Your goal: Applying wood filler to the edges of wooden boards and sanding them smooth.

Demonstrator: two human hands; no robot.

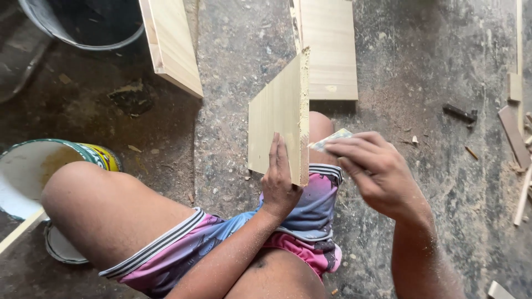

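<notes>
A pale wooden board (pixel 277 113) stands on edge on my right thigh, its narrow edge coated with yellowish filler. My left hand (pixel 280 177) grips the board's lower part, fingers flat on its face. My right hand (pixel 374 169) pinches a small flat scraper (pixel 331 139) whose tip touches the board's coated edge. My legs, in pink and blue shorts, fill the lower middle of the view.
A tin of pale paste (pixel 33 171) with a stick in it stands at the left by my knee. Two more boards (pixel 172 41) (pixel 330 47) lie ahead on the dusty concrete floor. A dark bucket (pixel 83 22) sits top left; wood offcuts (pixel 515 138) lie at the right.
</notes>
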